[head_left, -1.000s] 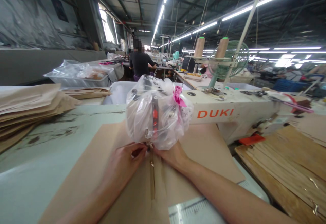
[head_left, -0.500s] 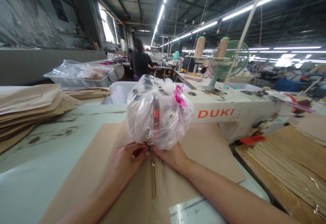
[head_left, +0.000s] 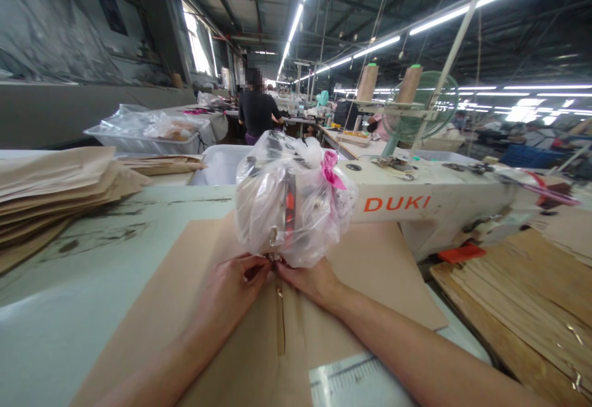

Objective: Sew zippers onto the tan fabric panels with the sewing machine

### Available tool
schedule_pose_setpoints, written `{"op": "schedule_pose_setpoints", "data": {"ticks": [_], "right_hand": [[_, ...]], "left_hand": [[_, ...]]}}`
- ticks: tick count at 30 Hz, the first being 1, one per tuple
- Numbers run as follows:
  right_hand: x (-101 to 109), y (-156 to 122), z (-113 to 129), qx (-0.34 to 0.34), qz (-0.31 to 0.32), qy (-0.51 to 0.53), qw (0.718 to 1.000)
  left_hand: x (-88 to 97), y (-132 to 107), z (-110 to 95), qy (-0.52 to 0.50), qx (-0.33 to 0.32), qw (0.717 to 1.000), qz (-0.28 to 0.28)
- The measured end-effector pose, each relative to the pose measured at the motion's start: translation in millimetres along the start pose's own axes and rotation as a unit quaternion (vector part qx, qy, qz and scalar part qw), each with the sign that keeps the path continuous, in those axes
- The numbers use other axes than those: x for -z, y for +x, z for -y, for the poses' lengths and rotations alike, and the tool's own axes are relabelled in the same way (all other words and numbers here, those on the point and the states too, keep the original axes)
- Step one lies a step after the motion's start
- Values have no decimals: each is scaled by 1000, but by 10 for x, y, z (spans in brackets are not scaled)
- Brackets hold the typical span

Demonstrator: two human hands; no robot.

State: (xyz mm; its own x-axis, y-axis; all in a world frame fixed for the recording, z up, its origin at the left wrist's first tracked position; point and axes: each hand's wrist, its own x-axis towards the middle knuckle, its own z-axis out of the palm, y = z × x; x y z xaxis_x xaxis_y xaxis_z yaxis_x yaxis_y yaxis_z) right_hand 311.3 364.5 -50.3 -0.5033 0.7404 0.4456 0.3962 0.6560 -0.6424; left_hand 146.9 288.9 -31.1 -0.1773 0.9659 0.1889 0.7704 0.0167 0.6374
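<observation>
A beige fabric panel [head_left: 176, 283] lies on the sewing machine bed, with a narrow zipper [head_left: 280, 333] and its small metal pull [head_left: 280, 294] running down its middle. My left hand [head_left: 234, 287] is closed in a pinch at the zipper's far end, close below the machine head. From the other side my right hand [head_left: 314, 283] meets it there, thumb and fingers gathered on the zipper; its fingertips are partly hidden. Clear plastic with a pink tie wraps the sewing machine head [head_left: 296, 203], and the needle area is hard to make out.
Stacked beige pieces [head_left: 55, 191] lie at left. On the right, a wooden board [head_left: 462, 299] carries more pieces with metal pulls. A ruler [head_left: 342, 373] is on the table's near edge. Thread cones [head_left: 367, 83] and a green fan [head_left: 428, 105] stand behind; a person [head_left: 259, 114] works further back.
The whole view has shifted slightly, so things appear a little further right and higher. Both hands keep nearly the same place at the zipper.
</observation>
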Motion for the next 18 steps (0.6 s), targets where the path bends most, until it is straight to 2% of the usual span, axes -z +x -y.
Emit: {"op": "schedule_pose_setpoints", "data": {"ticks": [18], "right_hand": [[32, -41, 2, -13, -25, 25, 999]], "left_hand": [[-15, -1, 16, 14, -15, 1000, 4]]}}
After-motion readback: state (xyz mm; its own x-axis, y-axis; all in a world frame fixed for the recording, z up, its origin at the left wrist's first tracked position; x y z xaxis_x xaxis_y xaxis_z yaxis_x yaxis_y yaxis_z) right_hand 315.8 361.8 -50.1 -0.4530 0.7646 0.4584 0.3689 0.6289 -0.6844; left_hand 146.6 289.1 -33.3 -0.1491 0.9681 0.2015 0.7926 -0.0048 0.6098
